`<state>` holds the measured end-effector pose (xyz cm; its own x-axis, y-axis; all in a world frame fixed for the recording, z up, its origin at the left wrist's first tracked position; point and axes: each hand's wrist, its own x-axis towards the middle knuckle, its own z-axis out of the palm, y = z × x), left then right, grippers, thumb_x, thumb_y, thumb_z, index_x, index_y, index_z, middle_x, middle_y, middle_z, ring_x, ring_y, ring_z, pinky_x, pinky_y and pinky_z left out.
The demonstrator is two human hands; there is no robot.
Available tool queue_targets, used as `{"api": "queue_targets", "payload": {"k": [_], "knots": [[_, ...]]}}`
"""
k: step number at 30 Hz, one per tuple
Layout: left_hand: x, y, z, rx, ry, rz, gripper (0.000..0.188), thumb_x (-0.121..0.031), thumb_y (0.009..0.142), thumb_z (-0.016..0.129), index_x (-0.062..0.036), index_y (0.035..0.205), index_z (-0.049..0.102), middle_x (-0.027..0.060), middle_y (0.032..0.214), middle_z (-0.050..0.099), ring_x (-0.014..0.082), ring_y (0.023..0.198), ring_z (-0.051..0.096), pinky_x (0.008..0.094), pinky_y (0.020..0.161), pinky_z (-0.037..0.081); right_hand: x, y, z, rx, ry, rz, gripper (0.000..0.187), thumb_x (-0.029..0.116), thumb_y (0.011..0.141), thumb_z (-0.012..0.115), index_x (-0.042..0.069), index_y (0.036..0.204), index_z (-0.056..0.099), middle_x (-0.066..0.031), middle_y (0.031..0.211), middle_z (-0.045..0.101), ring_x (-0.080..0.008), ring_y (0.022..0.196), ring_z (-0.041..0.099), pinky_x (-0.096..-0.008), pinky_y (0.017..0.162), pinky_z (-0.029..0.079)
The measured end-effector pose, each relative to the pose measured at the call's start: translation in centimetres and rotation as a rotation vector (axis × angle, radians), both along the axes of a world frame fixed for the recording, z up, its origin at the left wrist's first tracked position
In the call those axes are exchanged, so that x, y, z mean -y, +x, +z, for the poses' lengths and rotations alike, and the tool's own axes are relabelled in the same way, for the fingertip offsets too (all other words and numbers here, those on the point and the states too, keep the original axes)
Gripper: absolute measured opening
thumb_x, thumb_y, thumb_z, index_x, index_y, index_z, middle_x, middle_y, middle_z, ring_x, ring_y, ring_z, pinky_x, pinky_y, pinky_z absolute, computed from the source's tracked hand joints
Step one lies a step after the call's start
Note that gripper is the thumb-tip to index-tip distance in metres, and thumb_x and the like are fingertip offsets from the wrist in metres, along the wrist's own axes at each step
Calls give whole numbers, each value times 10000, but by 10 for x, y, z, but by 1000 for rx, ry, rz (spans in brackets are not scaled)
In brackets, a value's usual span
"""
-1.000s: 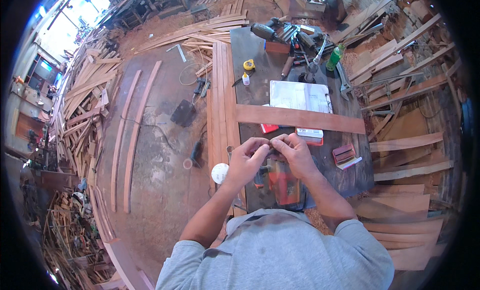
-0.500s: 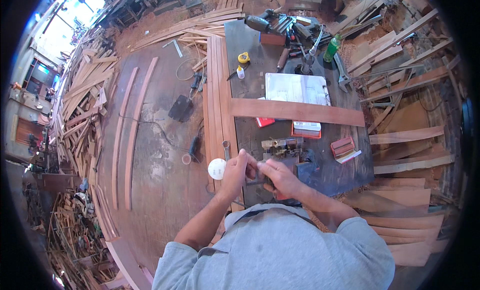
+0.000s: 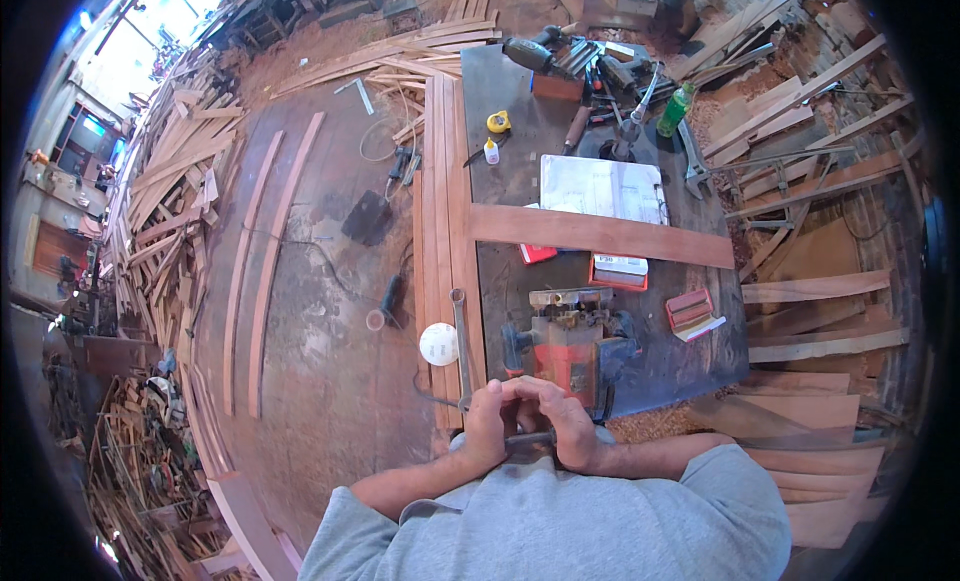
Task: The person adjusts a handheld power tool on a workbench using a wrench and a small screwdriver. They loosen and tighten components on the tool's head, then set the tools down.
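My left hand (image 3: 486,428) and my right hand (image 3: 568,419) are close together in front of my chest, fingers curled inward and nearly meeting. A dark edge (image 3: 530,439) shows between them; what it belongs to is hidden. Just beyond the hands, a red and dark router (image 3: 566,365) with two side handles rests on the dark tabletop (image 3: 690,346). Left of it, a long wrench (image 3: 462,343) lies on the wooden boards (image 3: 436,221). Beside the wrench is a round white disc (image 3: 438,344).
A plank (image 3: 600,235) crosses the papers (image 3: 600,189). A red case (image 3: 692,315) sits open at right. Farther off are a yellow tape measure (image 3: 498,123), a small glue bottle (image 3: 491,152), a green bottle (image 3: 675,110) and assorted tools. Scrap wood is piled at left (image 3: 180,181).
Both hands have drawn back toward my chest and curled closer together. The router and the wrench, partly covered before, now show more fully. The view has shifted slightly.
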<state>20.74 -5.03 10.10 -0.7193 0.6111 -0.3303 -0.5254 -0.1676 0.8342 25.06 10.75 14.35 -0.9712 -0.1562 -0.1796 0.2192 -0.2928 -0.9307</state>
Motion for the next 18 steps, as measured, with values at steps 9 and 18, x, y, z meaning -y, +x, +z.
{"api": "queue_targets", "payload": {"k": [9, 18], "knots": [[-10, 2, 24, -217, 85, -18, 515, -401, 1028, 429, 62, 989, 649, 151, 1102, 682, 209, 963, 639, 336, 866, 509, -3, 25, -17, 102, -16, -10, 535, 462, 1139, 374, 14, 1187, 662, 38, 843, 492, -72, 745, 428, -250, 680, 369], [-9, -4, 25, -442, 60, -53, 446, -396, 986, 484, 26, 898, 598, 148, 1036, 648, 215, 904, 608, 345, 813, 485, -6, 28, -20, 100, -15, 89, 501, 379, 1148, 406, 4, 890, 617, 37, 815, 518, -59, 764, 469, -268, 671, 397]]}}
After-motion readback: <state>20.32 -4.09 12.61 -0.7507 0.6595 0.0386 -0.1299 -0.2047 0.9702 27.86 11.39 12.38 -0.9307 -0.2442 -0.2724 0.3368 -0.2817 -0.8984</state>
